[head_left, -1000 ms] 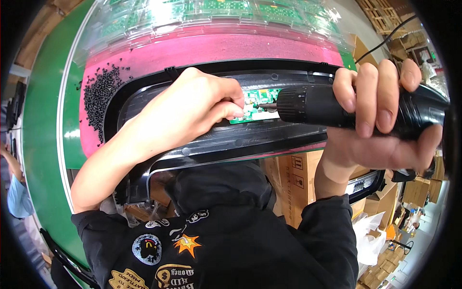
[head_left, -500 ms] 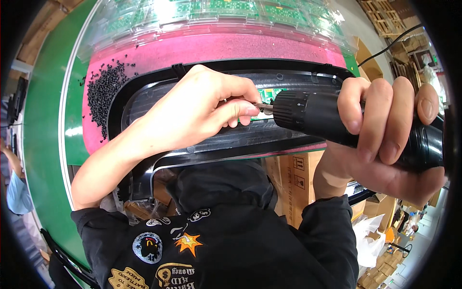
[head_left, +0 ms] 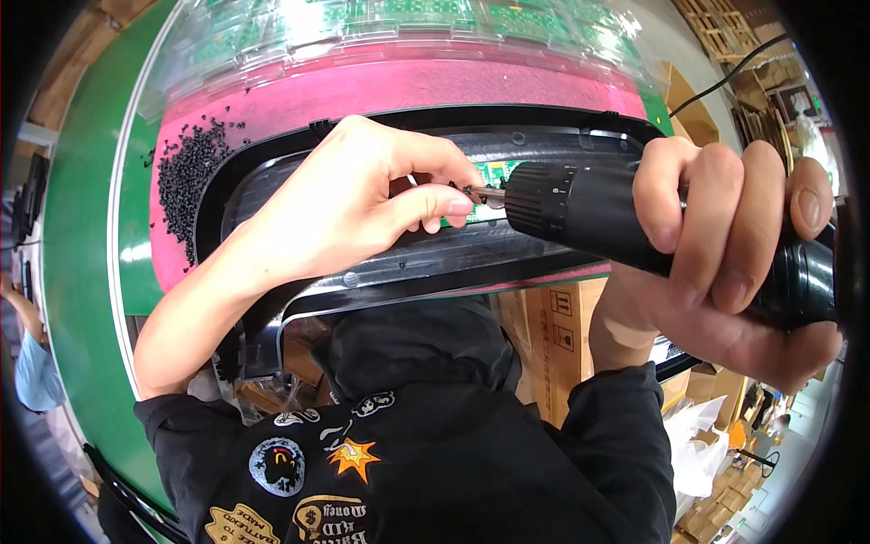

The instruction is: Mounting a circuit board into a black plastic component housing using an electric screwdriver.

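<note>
My right hand (head_left: pixel 720 240) is wrapped round a black electric screwdriver (head_left: pixel 580 208), held almost level with its bit pointing left. At the tip of the bit, my left hand (head_left: pixel 358 195) pinches small black screws (head_left: pixel 468 189) between thumb and forefinger. Just how the screws sit against the bit is too small to tell. Below both hands lies a long black plastic housing (head_left: pixel 349 279). A green circuit board (head_left: pixel 495 170) shows inside it, partly covered by my fingers and the screwdriver.
A heap of black screws (head_left: pixel 192 172) lies on the pink mat (head_left: pixel 390 83), left of the housing. Clear plastic trays (head_left: pixel 335 41) with green boards stand along the far side. Cardboard boxes (head_left: pixel 553 349) are below the green table's near edge. A black cable (head_left: pixel 725 82) hangs at the upper right.
Both hands and the screwdriver have shifted slightly left. The left fingertips have drawn back from the bit, and black screws now show between them. The housing appears slightly further left and up.
</note>
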Motion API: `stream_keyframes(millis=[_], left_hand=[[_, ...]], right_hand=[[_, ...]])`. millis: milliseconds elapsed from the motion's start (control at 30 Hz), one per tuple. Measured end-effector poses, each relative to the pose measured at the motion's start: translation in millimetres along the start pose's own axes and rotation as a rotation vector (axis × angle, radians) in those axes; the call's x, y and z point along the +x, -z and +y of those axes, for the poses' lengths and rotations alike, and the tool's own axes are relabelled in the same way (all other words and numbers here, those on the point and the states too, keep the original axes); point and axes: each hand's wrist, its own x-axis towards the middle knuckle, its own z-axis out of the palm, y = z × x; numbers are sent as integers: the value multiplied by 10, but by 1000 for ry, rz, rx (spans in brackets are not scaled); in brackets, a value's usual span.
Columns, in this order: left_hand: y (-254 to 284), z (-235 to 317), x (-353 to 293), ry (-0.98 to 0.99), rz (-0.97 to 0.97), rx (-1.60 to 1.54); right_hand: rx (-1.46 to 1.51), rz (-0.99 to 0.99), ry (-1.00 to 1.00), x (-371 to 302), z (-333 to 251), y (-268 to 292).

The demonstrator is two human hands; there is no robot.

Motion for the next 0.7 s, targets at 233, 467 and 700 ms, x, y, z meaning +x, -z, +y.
stream_keyframes(millis=[233, 467, 700], left_hand=[[29, -141, 35, -176, 183, 355], [38, -37, 12, 81, 77, 433], [21, -95, 14, -182, 86, 415]], right_hand=[[-112, 22, -128, 130, -17, 223], [-178, 59, -297, 146, 184, 523], [-250, 97, -356, 114, 251, 547]])
